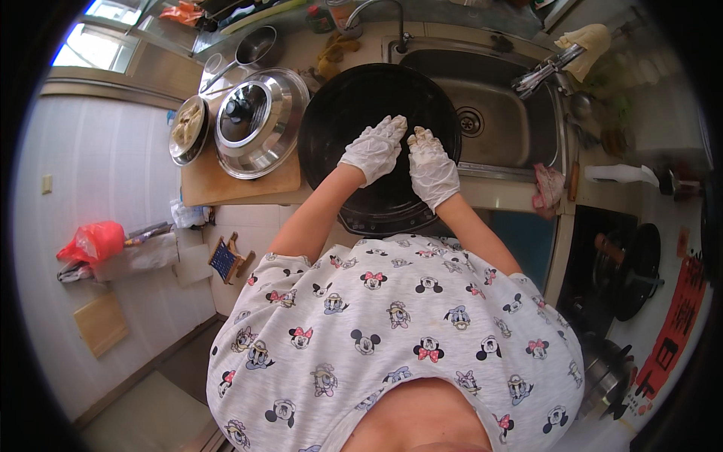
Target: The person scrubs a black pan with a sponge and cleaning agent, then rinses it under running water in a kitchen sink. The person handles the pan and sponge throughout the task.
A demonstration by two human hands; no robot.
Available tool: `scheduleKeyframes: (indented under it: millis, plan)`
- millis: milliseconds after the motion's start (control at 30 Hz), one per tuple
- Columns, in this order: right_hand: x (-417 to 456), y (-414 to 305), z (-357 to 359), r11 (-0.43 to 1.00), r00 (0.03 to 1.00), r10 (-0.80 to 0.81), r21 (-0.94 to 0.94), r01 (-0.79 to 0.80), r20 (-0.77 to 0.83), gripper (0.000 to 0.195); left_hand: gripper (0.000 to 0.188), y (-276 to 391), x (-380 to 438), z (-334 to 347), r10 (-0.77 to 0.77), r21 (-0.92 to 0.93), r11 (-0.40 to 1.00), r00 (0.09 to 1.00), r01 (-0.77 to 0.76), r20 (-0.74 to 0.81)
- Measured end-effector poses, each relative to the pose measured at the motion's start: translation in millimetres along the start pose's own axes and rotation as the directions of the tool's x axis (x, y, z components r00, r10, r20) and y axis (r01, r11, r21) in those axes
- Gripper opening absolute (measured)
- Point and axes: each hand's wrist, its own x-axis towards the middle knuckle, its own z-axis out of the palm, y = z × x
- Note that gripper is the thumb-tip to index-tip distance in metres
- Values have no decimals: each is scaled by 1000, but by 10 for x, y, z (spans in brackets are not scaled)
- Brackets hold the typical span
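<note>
My left hand (375, 148), in a white disposable glove, is over a large round black pan (333, 124) at the counter's front. My right hand (430, 164), gloved the same way, is just to its right. A narrow gap lies between the fingertips, which point away from me. Brownish smears show on the right glove's fingertips. The fingers of each hand lie close together, and I cannot tell whether anything is under the palms. Left of the pan, a metal pot with a domed lid (270, 116) stands on a wooden board (243, 189).
A steel sink (497, 121) with a faucet (402, 34) adjoins the pan's right side. A small saucepan (257, 48) stands at the back left. At the far left is a plate of pale food (187, 127). A pink cloth (548, 189) hangs at the counter's front edge.
</note>
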Motion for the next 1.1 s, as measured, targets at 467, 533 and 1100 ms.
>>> scheduleKeyframes:
  millis: [467, 533, 1100]
  plan:
    - [196, -106, -253, 993, 990, 90, 61, -97, 108, 32, 61, -63, 70, 195, 27, 4, 1000, 998, -27, 49]
    - [211, -18, -119, 990, 991, 111, 94, -103, -77, 28, 62, -154, -215, 183, 42, 4, 999, 993, -43, 108]
    - [145, 231, 174, 167, 773, 632, 983, -79, -45, 24, 127, 41, -257, 391, -160, 31, 987, 987, 159, 25]
